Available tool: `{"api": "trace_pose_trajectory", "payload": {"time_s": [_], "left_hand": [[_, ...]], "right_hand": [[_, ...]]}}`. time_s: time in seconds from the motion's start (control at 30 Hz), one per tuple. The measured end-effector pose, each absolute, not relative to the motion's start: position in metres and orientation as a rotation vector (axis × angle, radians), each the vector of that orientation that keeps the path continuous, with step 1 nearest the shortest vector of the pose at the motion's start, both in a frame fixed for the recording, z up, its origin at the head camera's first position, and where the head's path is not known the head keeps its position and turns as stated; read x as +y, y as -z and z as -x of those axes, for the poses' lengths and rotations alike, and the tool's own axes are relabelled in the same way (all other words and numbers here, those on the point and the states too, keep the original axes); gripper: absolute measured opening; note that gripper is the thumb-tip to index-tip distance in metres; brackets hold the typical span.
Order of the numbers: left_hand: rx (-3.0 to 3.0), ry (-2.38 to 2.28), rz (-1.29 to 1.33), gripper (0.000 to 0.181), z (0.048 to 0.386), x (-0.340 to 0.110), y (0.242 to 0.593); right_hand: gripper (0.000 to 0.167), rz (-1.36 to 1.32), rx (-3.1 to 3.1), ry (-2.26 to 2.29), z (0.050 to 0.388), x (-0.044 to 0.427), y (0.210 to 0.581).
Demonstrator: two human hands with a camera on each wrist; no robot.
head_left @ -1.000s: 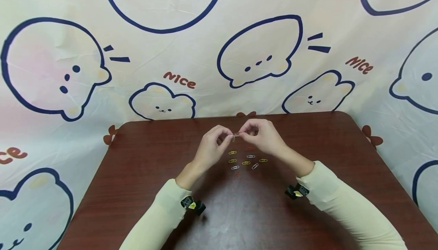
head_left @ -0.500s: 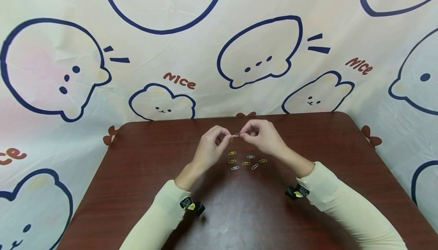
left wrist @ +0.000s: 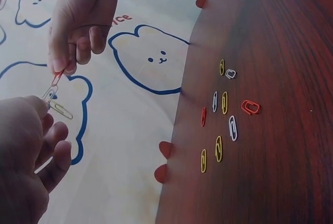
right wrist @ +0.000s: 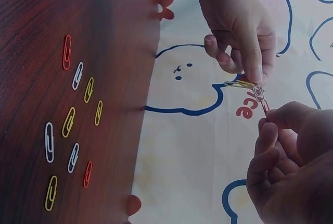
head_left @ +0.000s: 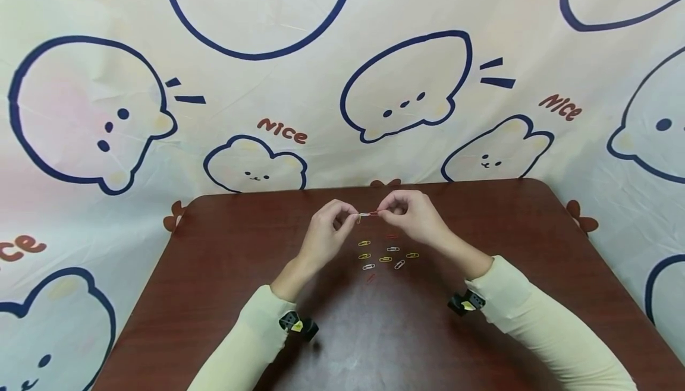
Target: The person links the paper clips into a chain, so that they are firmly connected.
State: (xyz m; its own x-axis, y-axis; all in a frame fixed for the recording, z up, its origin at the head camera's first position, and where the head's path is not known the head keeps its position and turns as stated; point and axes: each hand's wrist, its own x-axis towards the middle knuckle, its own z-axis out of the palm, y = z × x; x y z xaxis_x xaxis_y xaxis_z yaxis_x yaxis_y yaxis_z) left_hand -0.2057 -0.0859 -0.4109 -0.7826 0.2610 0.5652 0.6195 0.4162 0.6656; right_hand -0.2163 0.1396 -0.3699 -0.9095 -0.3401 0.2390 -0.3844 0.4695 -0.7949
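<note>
With fingertips, the left hand pinches a white paperclip and the right hand a red paperclip, a yellow paperclip dangling beside the left fingertips (three seemingly linked), nine loose paperclips unjoined below.

The table in front of me is dark reddish-brown wood grain, rounded far corners, kinda shiny with a soft glare on top. Creased pastel cloth hangs behind it and along its sides, all navy-outlined cartoon critters. 2 reddish "Nice" prints sit above the table's far edge, brown flowers peeking out left and right of it.
</note>
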Motion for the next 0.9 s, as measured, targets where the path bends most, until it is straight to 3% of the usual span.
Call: {"api": "trace_pose_trajectory", "payload": {"time_s": [0.9], "left_hand": [[-2.379,1.285,0.757,0.006,0.2054,-0.0817,0.4154]], "right_hand": [[0.004,-0.694,-2.627,-1.479,0.2173,0.1386,0.3758]]}}
